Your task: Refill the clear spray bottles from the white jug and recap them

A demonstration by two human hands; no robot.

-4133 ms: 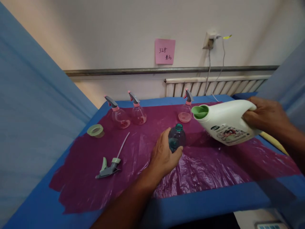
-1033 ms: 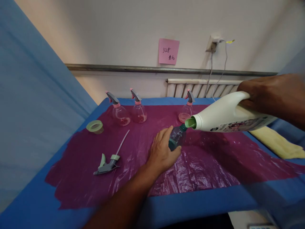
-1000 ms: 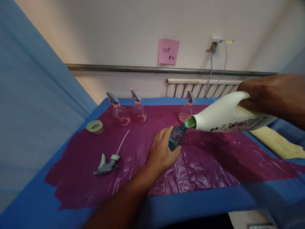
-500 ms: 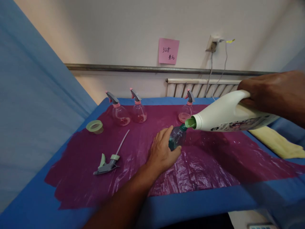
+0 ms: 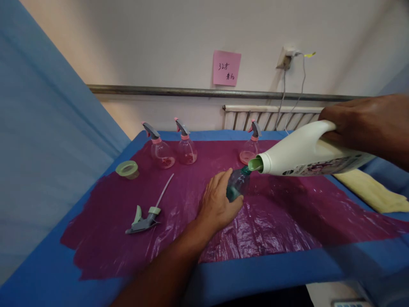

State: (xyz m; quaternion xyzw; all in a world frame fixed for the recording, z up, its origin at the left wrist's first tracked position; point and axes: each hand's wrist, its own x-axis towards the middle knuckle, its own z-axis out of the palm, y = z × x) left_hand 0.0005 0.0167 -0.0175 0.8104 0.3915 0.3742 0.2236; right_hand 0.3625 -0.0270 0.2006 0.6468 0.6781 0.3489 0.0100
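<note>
My left hand (image 5: pixel 219 199) is wrapped round a clear spray bottle without its head (image 5: pixel 239 182), which has green liquid inside and leans to the right. In my right hand (image 5: pixel 358 121) is the handle of a large cream detergent jug (image 5: pixel 297 153), tipped nearly level. The jug's green spout meets the bottle's neck, and whether liquid is flowing I cannot make out. A grey and green spray trigger head (image 5: pixel 145 221) with its tube lies to the left on the purple plastic sheet (image 5: pixel 108 217). Farther left stands a pale green cap (image 5: pixel 128 169).
Two pink-topped spray bottles (image 5: pixel 162 153) stand at the back left, and another spray bottle (image 5: pixel 249 150) stands behind the bottle I hold. A folded yellow cloth (image 5: pixel 373 192) lies at the right. Behind the table are a metal rail (image 5: pixel 179 91) and a socket with cables (image 5: pixel 286 59).
Both hands, the bottle and the jug keep almost the same positions. The view has shifted very slightly.
</note>
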